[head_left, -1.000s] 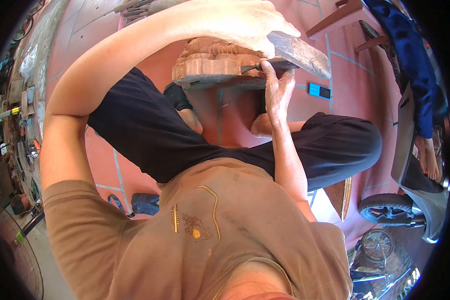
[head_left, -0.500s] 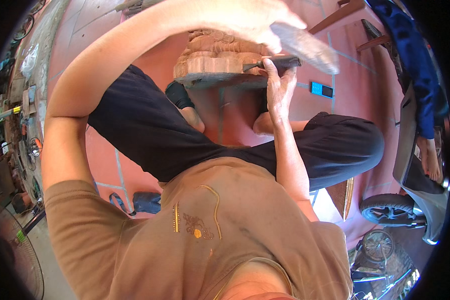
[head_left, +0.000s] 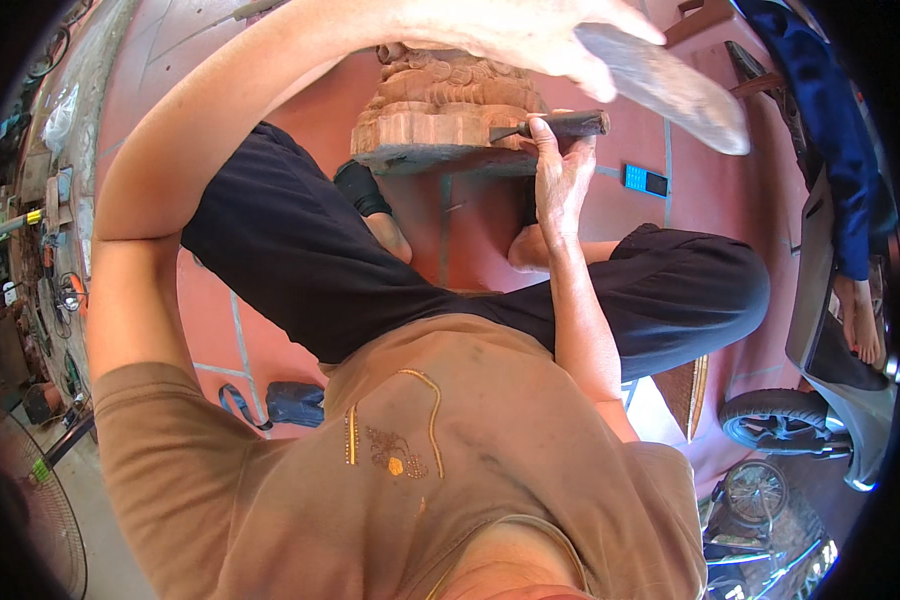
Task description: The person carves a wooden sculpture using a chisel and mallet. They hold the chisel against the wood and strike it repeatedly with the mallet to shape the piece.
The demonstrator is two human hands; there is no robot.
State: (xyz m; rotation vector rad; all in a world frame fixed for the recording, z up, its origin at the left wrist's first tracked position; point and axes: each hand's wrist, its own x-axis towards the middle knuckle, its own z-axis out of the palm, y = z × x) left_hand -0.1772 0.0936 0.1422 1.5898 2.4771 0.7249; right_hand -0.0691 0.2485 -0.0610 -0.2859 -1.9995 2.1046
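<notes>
A reddish-brown wood carving [head_left: 430, 125] with scroll-like relief stands on the floor between my feet. My right hand [head_left: 562, 185] is closed around the dark handle of a chisel [head_left: 575, 124], thumb on top. The chisel lies nearly level, its blade pointing left, with the tip at the carving's right lower part. Above and beyond it, my left hand [head_left: 530, 38] grips one end of a long, worn wooden mallet [head_left: 675, 88]. The mallet is blurred and slants down to the right, apart from the chisel handle. Its gripped end is partly hidden by my fingers.
A blue keypad phone [head_left: 645, 180] lies on the red tiles to the right. A motorbike wheel [head_left: 785, 420] and another person's foot [head_left: 856, 320] are at the right edge. Tools and cords clutter the left side, near a fan [head_left: 40, 510]. A dark pouch [head_left: 295, 404] lies by my left hip.
My left hand and the mallet have shifted up and to the right, farther from the chisel handle. My right hand and the chisel have barely moved.
</notes>
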